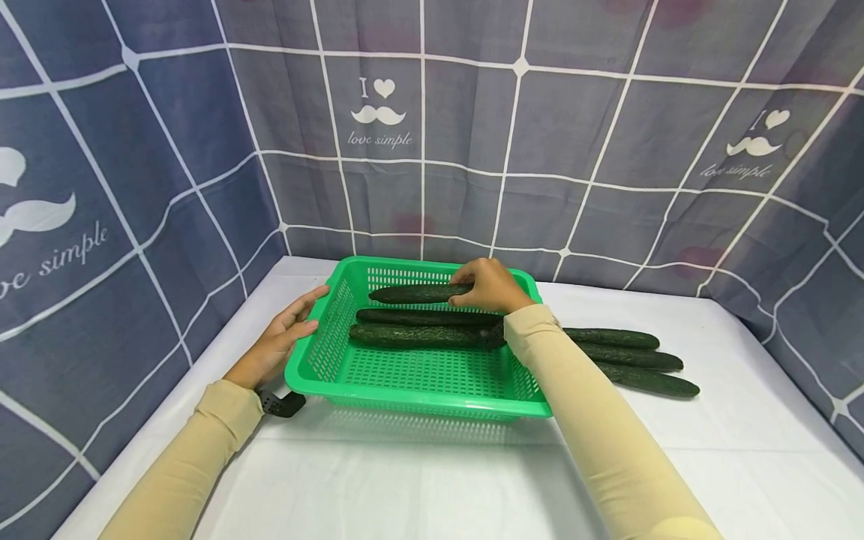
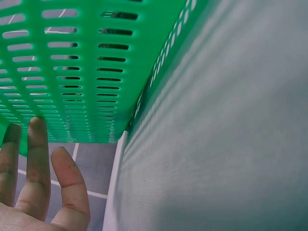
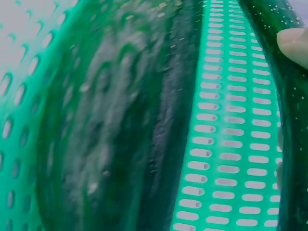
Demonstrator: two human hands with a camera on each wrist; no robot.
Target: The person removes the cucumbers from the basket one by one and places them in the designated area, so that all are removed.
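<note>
My right hand (image 1: 491, 286) is inside the green plastic basket (image 1: 432, 403), its thumb and fingers pinching the right end of a dark green cucumber (image 1: 408, 293) near the back wall. In the right wrist view that cucumber (image 3: 294, 144) runs along the right edge with a fingertip on it. Two more cucumbers, one slim (image 1: 418, 316) and one thicker (image 1: 415, 335), lie side by side in front of it on the basket floor. At the basket's left side is my left hand (image 1: 280, 341), with extended fingers against the rim and outer wall (image 2: 67, 86).
Right of the basket, three cucumbers (image 1: 634, 356) lie in a row on the white cloth (image 1: 418, 480), partly behind my right forearm. A blue-grey checked curtain (image 1: 472, 150) rises behind and on both sides. A black wrist camera (image 1: 283, 403) sits beneath my left wrist.
</note>
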